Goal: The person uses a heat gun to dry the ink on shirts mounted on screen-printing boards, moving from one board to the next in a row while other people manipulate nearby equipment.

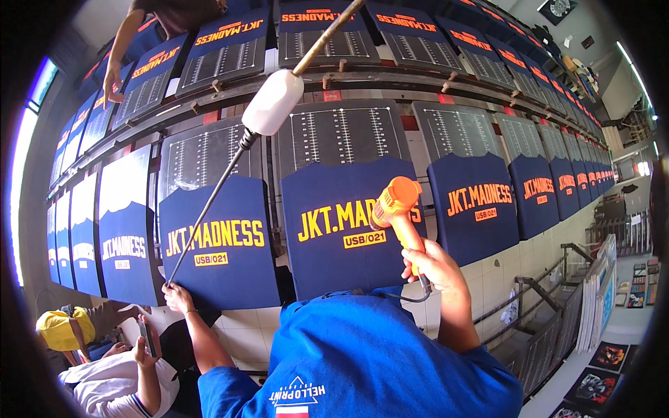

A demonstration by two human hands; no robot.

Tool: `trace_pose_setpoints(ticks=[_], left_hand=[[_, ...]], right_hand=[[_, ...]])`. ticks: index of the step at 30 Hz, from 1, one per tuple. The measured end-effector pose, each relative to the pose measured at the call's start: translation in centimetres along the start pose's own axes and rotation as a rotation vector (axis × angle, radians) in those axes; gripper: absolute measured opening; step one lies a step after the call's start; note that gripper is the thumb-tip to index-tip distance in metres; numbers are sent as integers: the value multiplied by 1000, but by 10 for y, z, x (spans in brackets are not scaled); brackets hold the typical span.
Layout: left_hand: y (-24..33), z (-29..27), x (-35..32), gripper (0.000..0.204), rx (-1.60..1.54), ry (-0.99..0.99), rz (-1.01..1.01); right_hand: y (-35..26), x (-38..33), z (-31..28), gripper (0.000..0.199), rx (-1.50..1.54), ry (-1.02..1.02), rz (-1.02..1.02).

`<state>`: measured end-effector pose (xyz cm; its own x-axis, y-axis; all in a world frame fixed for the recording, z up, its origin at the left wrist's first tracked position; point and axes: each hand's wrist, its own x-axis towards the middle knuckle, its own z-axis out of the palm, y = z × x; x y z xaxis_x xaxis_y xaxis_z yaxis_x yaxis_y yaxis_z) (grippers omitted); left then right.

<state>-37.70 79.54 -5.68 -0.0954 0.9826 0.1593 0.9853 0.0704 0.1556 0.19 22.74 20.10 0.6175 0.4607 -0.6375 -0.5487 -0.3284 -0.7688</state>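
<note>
My right hand [437, 268] is wrapped round the handle of an orange heat gun [402, 197], its nozzle over the printed lettering of a navy T-shirt [334, 268]. A dark cord runs down from the gun's handle. The shirt lies flat on a dark board [341, 136] with white ruled scales. At the left, my left hand [179, 298] has its fingers closed on the lower end of a thin black cord [209, 202]. That cord rises to a white plastic cylinder [274, 102] on a wooden stick [327, 36]. Another navy shirt [216, 275] with yellow print lies behind the cord.
Rows of boards with navy shirts [481, 212] stretch left and right, with a second row beyond a rail [362, 78]. A person's arm [118, 56] reaches in at the far left. Nearby lower left, a person in white [122, 383] holds a phone [148, 339]. Metal railings [536, 292] stand right.
</note>
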Motion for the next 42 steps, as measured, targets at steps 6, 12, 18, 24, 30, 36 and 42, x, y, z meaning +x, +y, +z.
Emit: trace_pose_setpoints(ticks=[6,12,18,24,30,36,42], left_hand=[[-6,6,1,42,20,95,44],[0,4,-2,43,17,68,44],[-4,1,0,44,-13,83,73],[5,-6,-6,45,34,8,17],[9,-6,-7,44,43,24,7],[-9,3,-4,44,31,149,102],[10,-10,-13,39,-38,127,86]], right_hand=[[-4,13,7,29,-50,-48,-23],[-12,40,7,30,-12,-68,-109],[-19,44,5,25,-5,1,-156],[-4,11,-3,27,-12,-15,-30],[2,9,10,28,30,-102,-5],[-4,29,18,26,13,-103,-56],[-14,51,22,25,-43,-91,-197]])
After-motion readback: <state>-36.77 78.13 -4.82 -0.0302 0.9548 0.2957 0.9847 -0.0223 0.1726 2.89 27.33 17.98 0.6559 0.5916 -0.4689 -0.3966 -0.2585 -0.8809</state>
